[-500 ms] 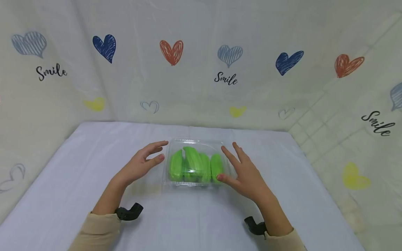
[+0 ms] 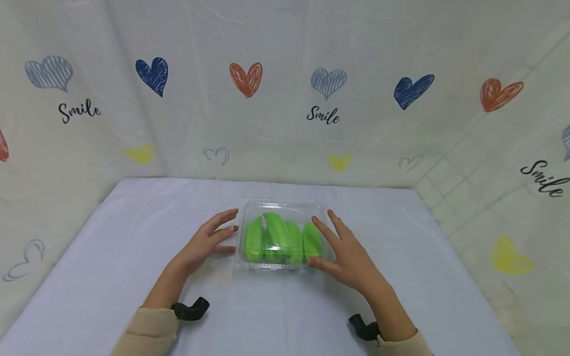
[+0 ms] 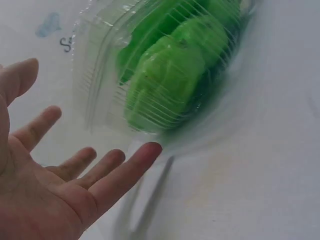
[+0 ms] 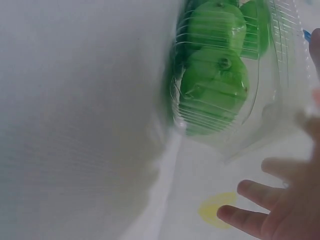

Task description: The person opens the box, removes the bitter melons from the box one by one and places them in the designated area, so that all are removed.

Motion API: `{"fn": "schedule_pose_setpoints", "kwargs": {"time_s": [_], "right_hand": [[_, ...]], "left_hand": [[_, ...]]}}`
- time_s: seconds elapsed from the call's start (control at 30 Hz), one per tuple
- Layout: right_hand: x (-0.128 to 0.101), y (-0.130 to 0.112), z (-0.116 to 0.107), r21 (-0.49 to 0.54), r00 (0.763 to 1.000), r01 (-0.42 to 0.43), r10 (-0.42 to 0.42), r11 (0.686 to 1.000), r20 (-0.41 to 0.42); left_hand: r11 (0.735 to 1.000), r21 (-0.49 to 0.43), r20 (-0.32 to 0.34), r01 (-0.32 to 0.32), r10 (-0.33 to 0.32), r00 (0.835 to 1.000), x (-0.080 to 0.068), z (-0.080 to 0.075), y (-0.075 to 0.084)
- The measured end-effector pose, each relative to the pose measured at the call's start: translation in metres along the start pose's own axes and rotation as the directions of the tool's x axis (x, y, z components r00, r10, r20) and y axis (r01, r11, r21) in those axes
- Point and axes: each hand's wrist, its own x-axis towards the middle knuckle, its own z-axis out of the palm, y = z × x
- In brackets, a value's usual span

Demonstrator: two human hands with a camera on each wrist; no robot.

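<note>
A clear plastic box [image 2: 285, 205] lies on the white cloth between the hands. Inside are several bright green, long, ridged pieces [image 2: 277, 235], whose exact kind I cannot tell; their rounded ends show through the wall in both wrist views. Just left of the box is the left hand [image 2: 206, 244], fingers spread and tips close to its edge. In the left wrist view this hand [image 3: 65, 190] appears apart from the box and holds nothing. The right hand [image 2: 349, 254] spreads its fingers at the box's right side, overlapping that corner in the head view. Contact there cannot be told.
White cloth [image 2: 249, 316] covers the table. Behind and to the right hangs a pale curtain [image 2: 276, 29] printed with hearts and "Smile". Dark curved wrist pieces sit on the left [image 2: 191, 310] and right [image 2: 362, 329] wrists, next to beige sleeves.
The left hand's fingers have spread wider, with the lowest digit now nearer the box's left edge. The right hand looks much the same. The head view has shifted slightly.
</note>
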Motion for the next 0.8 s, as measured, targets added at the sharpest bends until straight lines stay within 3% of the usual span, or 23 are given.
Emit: {"fn": "schedule_pose_setpoints", "kwargs": {"time_s": [0.2,0.37,0.6,0.8], "right_hand": [[0.001,-0.001,0.000,0.013,1.000,0.007,-0.007,1.000,0.010],[0.007,-0.003,0.001,0.033,1.000,0.029,-0.029,0.999,0.008],[0.030,-0.008,-0.001,0.010,0.997,0.082,-0.082,0.997,0.013],[0.032,-0.018,-0.002,0.027,0.993,0.080,-0.082,0.996,0.085]], "left_hand": [[0.998,-0.042,-0.003,0.051,-0.052,0.999,-0.002,0.006,-0.011],[0.998,-0.045,0.020,0.050,-0.049,0.999,0.003,0.008,-0.022],[0.996,-0.077,-0.023,0.040,-0.042,0.999,0.007,0.011,-0.028],[0.991,-0.121,-0.020,0.061,-0.064,0.998,0.004,0.014,-0.031]]}}
